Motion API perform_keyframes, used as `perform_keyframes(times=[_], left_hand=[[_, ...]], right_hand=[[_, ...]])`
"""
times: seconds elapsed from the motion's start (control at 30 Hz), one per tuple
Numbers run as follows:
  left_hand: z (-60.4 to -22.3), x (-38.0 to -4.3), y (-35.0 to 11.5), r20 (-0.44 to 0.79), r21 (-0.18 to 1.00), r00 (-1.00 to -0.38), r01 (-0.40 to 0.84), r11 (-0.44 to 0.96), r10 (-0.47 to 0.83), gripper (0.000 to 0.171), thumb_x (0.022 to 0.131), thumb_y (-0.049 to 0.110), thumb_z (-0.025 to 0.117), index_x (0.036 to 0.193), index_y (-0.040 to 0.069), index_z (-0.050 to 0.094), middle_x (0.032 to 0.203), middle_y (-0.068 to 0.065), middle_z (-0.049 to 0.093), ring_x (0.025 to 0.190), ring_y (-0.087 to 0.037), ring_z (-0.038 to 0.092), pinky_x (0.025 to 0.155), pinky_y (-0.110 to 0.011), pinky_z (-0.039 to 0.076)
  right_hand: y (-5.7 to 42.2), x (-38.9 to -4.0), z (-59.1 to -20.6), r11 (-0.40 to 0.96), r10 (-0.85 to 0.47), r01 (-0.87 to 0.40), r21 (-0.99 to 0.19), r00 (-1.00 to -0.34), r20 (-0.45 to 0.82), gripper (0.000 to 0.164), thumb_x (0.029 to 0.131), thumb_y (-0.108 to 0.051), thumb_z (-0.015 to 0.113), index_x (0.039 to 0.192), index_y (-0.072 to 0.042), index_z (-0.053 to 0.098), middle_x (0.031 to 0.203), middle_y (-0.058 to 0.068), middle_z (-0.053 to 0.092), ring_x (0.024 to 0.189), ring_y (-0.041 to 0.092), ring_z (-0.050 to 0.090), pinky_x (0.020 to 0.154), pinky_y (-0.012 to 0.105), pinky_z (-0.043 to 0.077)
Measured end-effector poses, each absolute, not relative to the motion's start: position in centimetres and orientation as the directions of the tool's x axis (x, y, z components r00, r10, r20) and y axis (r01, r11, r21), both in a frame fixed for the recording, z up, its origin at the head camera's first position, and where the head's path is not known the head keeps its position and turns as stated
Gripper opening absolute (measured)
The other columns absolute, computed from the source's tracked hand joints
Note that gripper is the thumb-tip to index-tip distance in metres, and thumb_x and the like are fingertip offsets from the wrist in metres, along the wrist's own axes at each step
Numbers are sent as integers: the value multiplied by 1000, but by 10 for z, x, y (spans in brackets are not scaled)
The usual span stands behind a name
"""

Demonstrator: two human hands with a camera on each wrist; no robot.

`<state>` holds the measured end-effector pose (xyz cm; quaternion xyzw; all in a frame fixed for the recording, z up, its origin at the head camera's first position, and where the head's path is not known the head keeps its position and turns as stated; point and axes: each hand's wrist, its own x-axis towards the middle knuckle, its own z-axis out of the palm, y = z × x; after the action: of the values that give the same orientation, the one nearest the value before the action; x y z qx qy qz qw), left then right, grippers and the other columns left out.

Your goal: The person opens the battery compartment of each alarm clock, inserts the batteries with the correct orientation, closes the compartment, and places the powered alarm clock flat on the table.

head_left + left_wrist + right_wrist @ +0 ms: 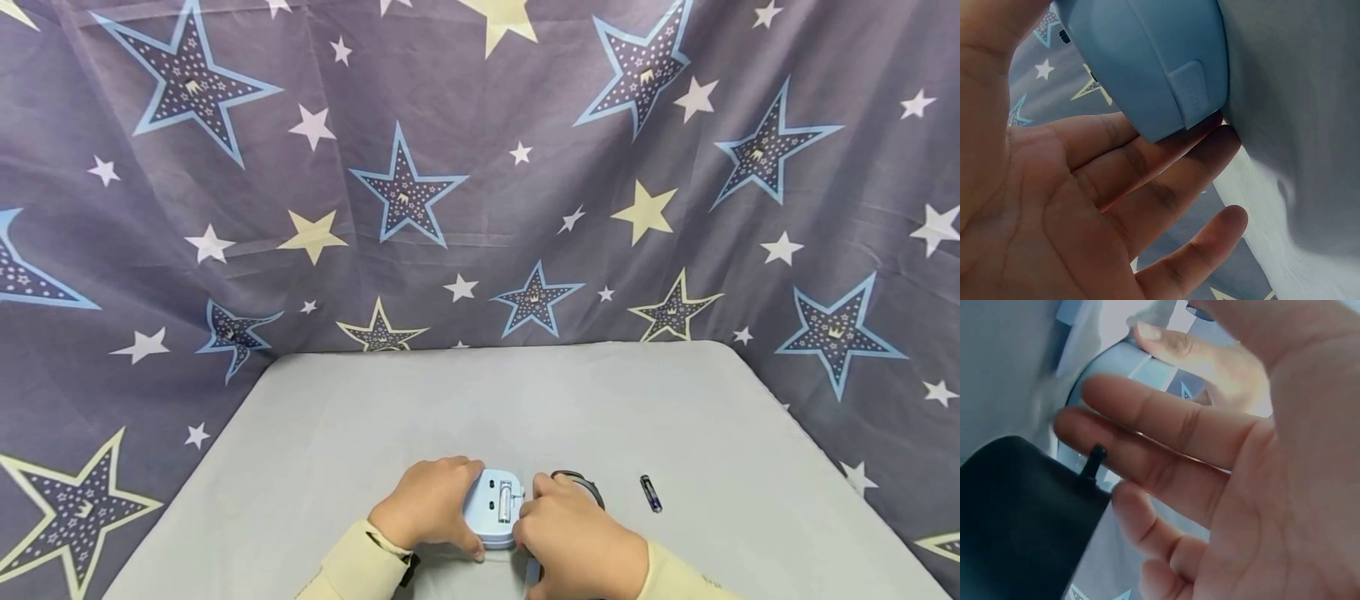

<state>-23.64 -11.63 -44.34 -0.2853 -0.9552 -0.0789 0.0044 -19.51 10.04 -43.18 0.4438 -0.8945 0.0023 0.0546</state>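
Your right hand (573,537) lies nearest the camera, emerging from its cream sleeve (678,575), fingertips by the right edge of the pale-blue device casing (482,523). Its index and middle fingers stretch nearly straight and the last two bend inward; the thumb's grip is hidden, so I cannot tell whether you pinch anything. Your left hand (433,504) holds the casing's other side, thumb at the near edge and fingers at the far one. That puts the casing between your hands, battery side up.

Judging by how things lie, you are partway through some battery work: a cylindrical battery (505,504) sits in the casing's recess, which looks uncovered. Closing that recess seems left to do; whether the loose battery (651,493), well to the right of your right hand, belongs there too is unclear.

Counted, you have one casing, two small black knobs (491,505) on its upper face, two batteries in plain sight, and one black-rimmed object (588,485) just beyond your right hand, too covered to identify. One pale-blue sliver (533,571) also shows under that hand, its nature unclear.
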Motion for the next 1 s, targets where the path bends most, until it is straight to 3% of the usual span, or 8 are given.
perform_keyframes(times=[0.27,0.47,0.7,1.0], left_hand=[[-443,-235,-116,65,135,-834,551,824,547,86,36,62,87,106,17,62,82,12,58,64,-4,47,54,-26,39],[-443,-236,-116,67,129,-835,550,825,546,86,36,62,87,106,17,62,82,12,58,65,-4,48,55,-26,39],[-443,-236,-116,67,131,-835,550,825,546,87,36,62,87,106,17,62,84,12,59,65,-4,48,55,-26,40],[-442,-235,-115,59,145,-834,550,822,548,84,37,60,87,105,18,62,82,13,57,64,-3,47,53,-25,38]], right_hand=[[100,-191,-437,547,-835,-824,148,-527,157,46,50,-71,75,69,-30,65,63,-18,50,71,11,35,63,28,25],[99,-190,-437,532,-845,-830,167,-508,165,42,48,-64,80,68,-30,65,64,-17,52,71,11,37,63,29,26],[99,-190,-435,545,-838,-830,119,-533,116,43,50,-65,80,70,-30,66,65,-18,52,71,9,37,65,28,27],[106,-193,-420,554,-828,-832,18,-548,121,31,50,-53,83,69,-36,65,68,-24,50,71,7,35,64,25,27]])
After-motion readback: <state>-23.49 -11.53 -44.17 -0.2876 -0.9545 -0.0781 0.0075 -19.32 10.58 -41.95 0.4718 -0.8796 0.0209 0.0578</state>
